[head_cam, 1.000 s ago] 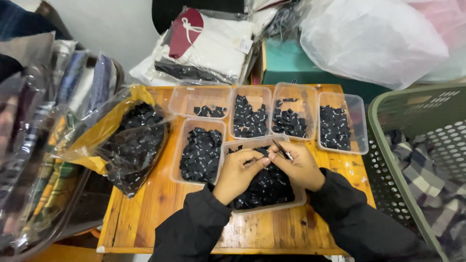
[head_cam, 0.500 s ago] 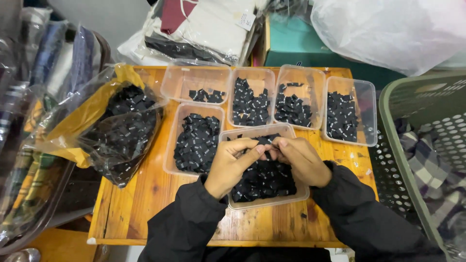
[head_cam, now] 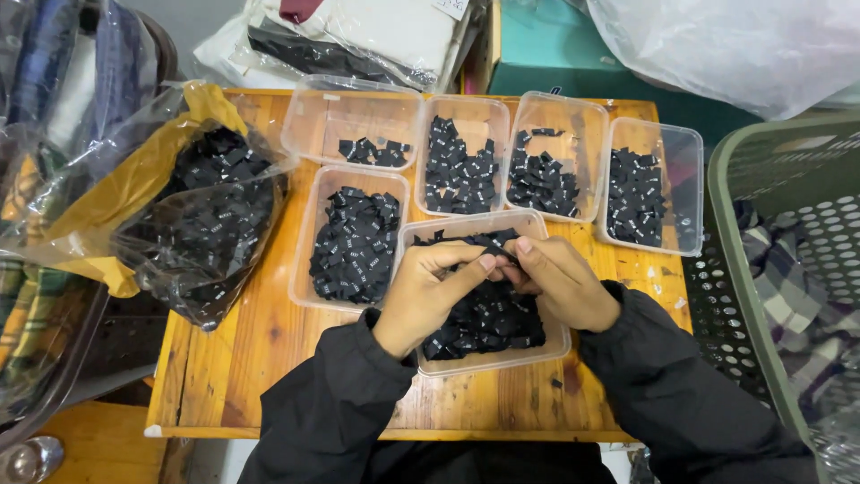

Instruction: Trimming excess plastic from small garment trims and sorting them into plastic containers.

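Both hands pinch small black tags right over the nearest tray (head_cam: 466, 363), so strays drop back in. Left hand (head_cam: 425, 291) and right hand (head_cam: 560, 282) have fingertips closed on tags (head_cam: 488, 314); five more trays (head_cam: 354, 108) sit behind it.

Both hands pinch black labels (head_cam: 488, 314) over tray (head_cam: 546, 345).

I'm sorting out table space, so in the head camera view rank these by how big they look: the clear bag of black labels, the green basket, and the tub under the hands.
1. Green basket, though cut off by the frame.
2. Clear bag of black labels.
3. Tub under the hands, partly covered.
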